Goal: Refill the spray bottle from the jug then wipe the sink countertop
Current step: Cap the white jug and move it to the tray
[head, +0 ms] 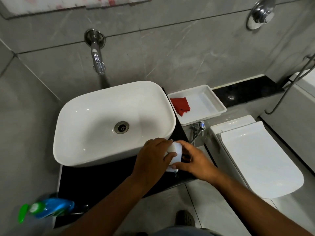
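My left hand (153, 155) has its fingers curled around the rounded top of a small white plastic jug (174, 155), thumb lying across its front face. My right hand (194, 159) pinches the same jug from its other side, fingers bent round the far face and thumb near its base; something dark, perhaps a handle, shows between jug and palm, but I cannot tell what it is. The jug stands at the front right corner of the black polished stone countertop (102, 183), just beside the front right curve of the white ceramic rectangular basin (81, 126).

The blue spray bottle with a green trigger head (47, 209) is at the front left corner of the countertop, blurred, well apart from the jug. A folded red cloth (180, 105) lies at the left end of a white plastic tray (219, 103) on the ledge behind the countertop's right edge.

I judge I'm at the very start: opening or taking hold of the jug, with refilling not yet begun. Next the jug and bottle must come together, the bottle's head off, and the pour kept slow into a narrow neck. The cloth waits for wiping.
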A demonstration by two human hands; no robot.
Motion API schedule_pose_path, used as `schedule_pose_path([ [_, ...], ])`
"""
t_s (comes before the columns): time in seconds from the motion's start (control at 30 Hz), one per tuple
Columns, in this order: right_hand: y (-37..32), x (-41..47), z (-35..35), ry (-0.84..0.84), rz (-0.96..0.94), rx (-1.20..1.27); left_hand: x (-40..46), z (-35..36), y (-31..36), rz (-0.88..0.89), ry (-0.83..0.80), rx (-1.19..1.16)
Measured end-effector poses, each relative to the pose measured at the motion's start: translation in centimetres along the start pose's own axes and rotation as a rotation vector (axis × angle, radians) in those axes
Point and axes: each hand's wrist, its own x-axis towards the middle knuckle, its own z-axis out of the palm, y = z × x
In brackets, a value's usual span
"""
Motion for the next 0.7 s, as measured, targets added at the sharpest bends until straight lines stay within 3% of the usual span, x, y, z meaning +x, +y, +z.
schedule_pose_path([
  [0.13,0.1,0.0,0.0,-0.008,0.006,0.015,1.2,-0.6,-1.4,0.143,-0.234,-0.082],
  [0.2,0.1,-0.1,-0.1,-0.016,0.008,0.015,1.0,-0.6,-1.9,0.096,-0.325,-0.109],
  [0.3,0.0,-0.3,-0.1,-0.013,0.005,0.006,0.7,-0.5,-1.3,-0.143,-0.155,-0.07],
  [0.37,0.0,-0.3,0.0,-0.005,0.003,-0.002,1.0,-0.5,-0.8,-0.185,-0.049,0.082],
  [0.47,0.2,-0.4,-0.1,0.001,0.016,0.001,0.9,-0.5,-1.4,-0.081,-0.159,0.192],
  [0.53,0.4,-0.5,-0.2,0.011,0.026,0.013,0.7,-0.8,-2.1,-0.134,-0.28,0.203],
  [0.7,0.0,-0.2,0.4,-0.012,0.011,-0.01,1.3,-1.3,-0.6,-0.231,-0.115,0.22],
])
